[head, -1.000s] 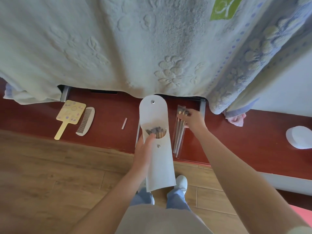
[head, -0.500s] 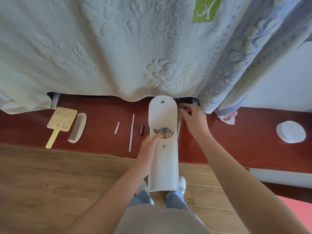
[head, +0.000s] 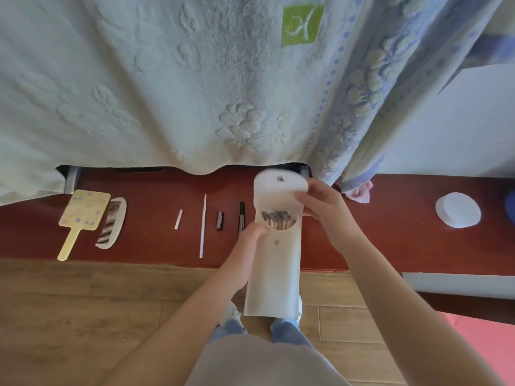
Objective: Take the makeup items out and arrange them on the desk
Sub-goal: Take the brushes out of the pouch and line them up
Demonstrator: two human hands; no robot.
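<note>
Desk (head: pixel 390 232): dark red wood, glossy, smooth, I see faint sheen. Floor (head: pixel 69 316): wood-look planks, matt. Towel (head: pixel 167 93): pale terry cloth, rough nap, embossed flowers, green woven label (head: pixel 302 25). Second towel (head: pixel 362 93): blue-and-cream cloth, same looped texture. Pouch (head: pixel 274 274): white, matt, looks like faux leather or felt, I cannot tell which; metal snap studs. Brushes (head: pixel 278 218) inside: wooden handles, dark bristles. Hand mirror (head: pixel 80 215): yellow printed back, matt. Comb (head: pixel 111 222): pale plastic, smooth. Round lid (head: pixel 458 209): white plastic.
</note>
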